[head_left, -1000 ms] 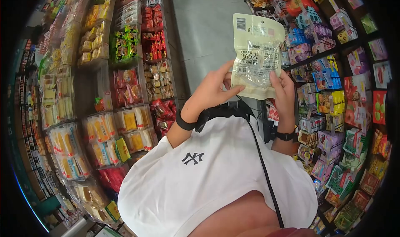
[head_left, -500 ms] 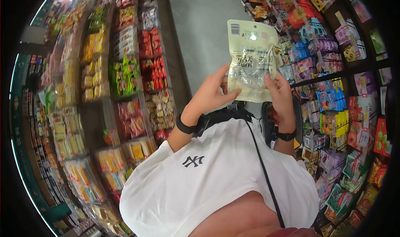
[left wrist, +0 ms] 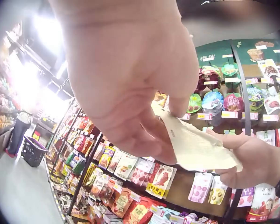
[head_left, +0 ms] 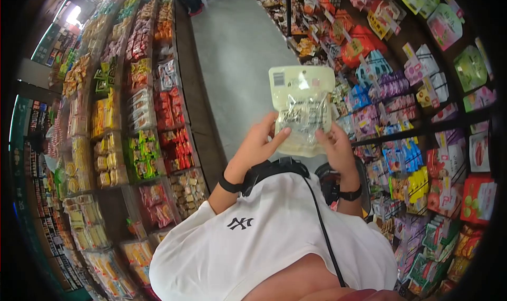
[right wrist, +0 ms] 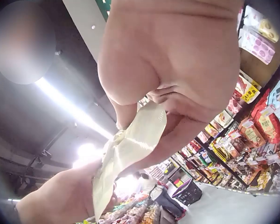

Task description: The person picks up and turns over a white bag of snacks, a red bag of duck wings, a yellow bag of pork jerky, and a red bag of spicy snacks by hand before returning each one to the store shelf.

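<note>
You pinch the pouch (head_left: 302,103) with both hands, your left hand's (head_left: 257,142) grip on its lower left edge, your right hand's (head_left: 340,149) on its lower right.

We wear a loose white fabric shirt (head_left: 274,248) with a dark interlaced-letter emblem (head_left: 241,224), a thin black cable (head_left: 322,225) running over its front, and a narrow black band (head_left: 228,185) around each wrist.
</note>
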